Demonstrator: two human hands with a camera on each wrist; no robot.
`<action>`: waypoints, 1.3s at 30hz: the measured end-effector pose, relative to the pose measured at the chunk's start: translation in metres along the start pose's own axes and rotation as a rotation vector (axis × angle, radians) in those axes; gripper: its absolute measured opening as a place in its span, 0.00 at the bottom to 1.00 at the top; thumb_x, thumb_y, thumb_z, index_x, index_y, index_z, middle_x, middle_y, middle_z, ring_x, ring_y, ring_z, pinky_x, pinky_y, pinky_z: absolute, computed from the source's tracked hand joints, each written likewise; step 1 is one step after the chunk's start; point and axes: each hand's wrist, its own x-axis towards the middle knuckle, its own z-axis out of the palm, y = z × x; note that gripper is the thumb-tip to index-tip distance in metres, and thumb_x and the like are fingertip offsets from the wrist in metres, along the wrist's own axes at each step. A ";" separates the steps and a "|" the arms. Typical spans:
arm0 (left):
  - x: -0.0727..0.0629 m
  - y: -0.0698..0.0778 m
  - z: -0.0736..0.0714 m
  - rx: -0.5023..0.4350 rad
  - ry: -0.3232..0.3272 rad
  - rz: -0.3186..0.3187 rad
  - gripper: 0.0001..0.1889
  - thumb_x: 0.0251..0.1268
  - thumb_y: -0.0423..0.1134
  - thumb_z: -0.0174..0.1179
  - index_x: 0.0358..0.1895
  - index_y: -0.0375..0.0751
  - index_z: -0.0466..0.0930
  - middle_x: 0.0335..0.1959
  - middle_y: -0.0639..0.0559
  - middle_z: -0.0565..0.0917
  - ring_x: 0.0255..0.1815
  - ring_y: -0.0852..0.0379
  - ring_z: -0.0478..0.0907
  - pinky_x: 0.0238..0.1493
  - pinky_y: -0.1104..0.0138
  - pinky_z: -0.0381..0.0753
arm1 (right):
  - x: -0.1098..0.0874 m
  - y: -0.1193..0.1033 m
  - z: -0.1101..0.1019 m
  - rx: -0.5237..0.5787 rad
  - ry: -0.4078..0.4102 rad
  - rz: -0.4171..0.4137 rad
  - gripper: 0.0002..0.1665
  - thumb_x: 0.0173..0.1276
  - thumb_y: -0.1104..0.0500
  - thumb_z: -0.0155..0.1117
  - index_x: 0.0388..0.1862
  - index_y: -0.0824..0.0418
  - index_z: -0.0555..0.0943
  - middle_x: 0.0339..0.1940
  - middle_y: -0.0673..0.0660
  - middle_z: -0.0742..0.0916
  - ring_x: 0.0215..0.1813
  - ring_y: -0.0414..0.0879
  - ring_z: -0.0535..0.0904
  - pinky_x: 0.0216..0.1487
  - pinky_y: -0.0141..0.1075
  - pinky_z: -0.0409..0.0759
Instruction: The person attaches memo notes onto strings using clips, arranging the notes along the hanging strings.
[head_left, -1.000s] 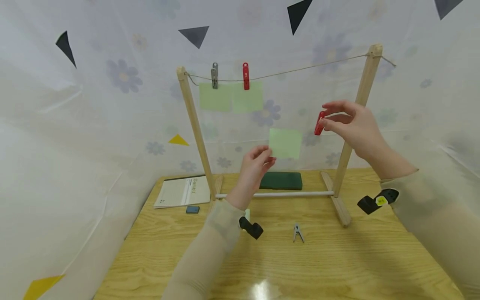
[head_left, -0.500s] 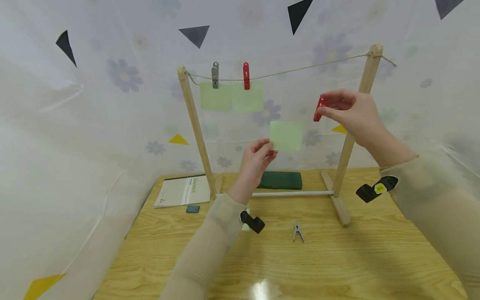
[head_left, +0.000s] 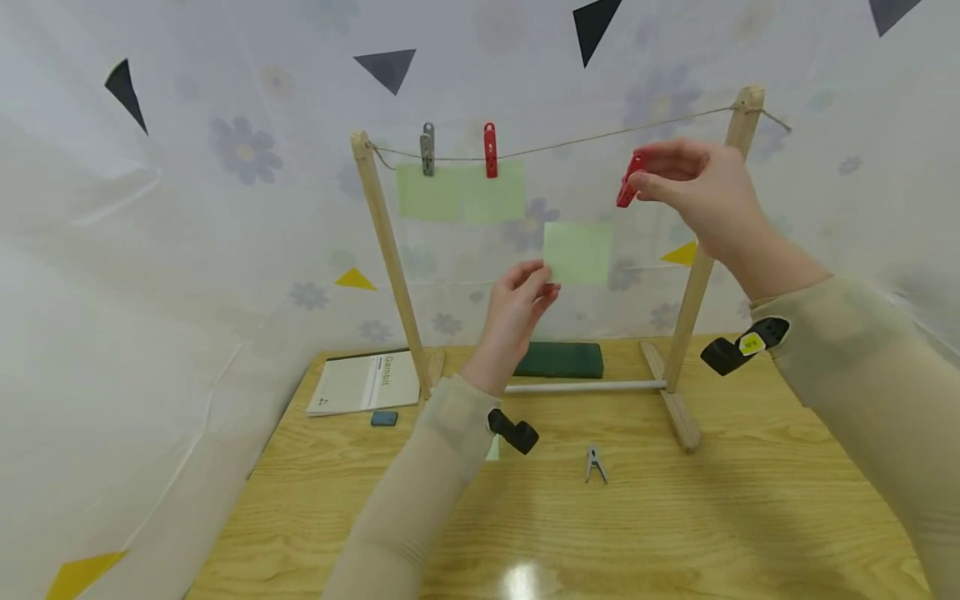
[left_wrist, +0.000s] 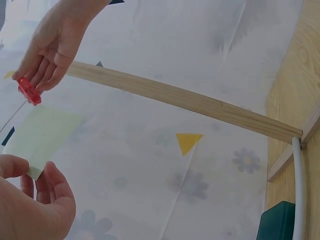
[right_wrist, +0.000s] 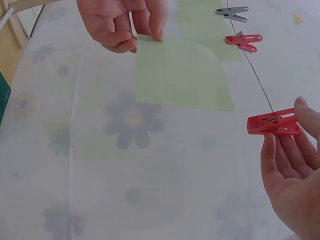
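Observation:
My left hand [head_left: 517,312] pinches a pale green paper note [head_left: 579,253] by its lower left corner, below the string [head_left: 592,142]. Higher and to the right, my right hand [head_left: 701,192] holds a red clothespin [head_left: 629,180] between thumb and fingers; the right wrist view shows that clothespin [right_wrist: 272,123] with its jaws pointing left, apart from the paper. Two more green notes hang side by side at the string's left part. A grey clothespin [head_left: 427,150] grips the left note [head_left: 429,196], a red clothespin [head_left: 491,151] the right note [head_left: 497,197].
Two wooden posts [head_left: 390,258] carry the string, joined low down by a white rod [head_left: 592,387]. On the table [head_left: 637,533] lie a grey clothespin [head_left: 595,464], a notebook [head_left: 366,383], a small blue block [head_left: 385,418] and a dark green case [head_left: 561,360].
Both hands have risen toward the string, the left with the green note and the right with the red clothespin. The hanging notes and the things on the table have stayed put.

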 end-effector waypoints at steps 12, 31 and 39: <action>0.008 0.009 -0.001 -0.049 0.056 -0.006 0.06 0.71 0.32 0.58 0.48 0.37 0.79 0.38 0.52 0.78 0.33 0.59 0.80 0.40 0.75 0.82 | 0.013 -0.015 0.003 -0.120 0.010 0.003 0.29 0.64 0.54 0.70 0.63 0.59 0.78 0.44 0.44 0.87 0.42 0.38 0.85 0.55 0.23 0.78; 0.018 0.019 0.008 -0.062 0.057 0.028 0.09 0.71 0.31 0.58 0.51 0.33 0.79 0.37 0.52 0.78 0.34 0.59 0.80 0.49 0.70 0.82 | 0.045 -0.046 0.025 0.028 0.032 -0.005 0.25 0.59 0.56 0.73 0.56 0.61 0.82 0.44 0.49 0.87 0.48 0.44 0.81 0.45 0.24 0.82; 0.022 0.022 0.012 -0.087 0.073 0.026 0.12 0.71 0.31 0.59 0.54 0.35 0.80 0.39 0.51 0.79 0.37 0.57 0.80 0.52 0.68 0.82 | 0.051 -0.054 0.030 0.008 0.048 -0.011 0.24 0.59 0.56 0.73 0.55 0.60 0.83 0.46 0.50 0.86 0.48 0.43 0.80 0.42 0.22 0.81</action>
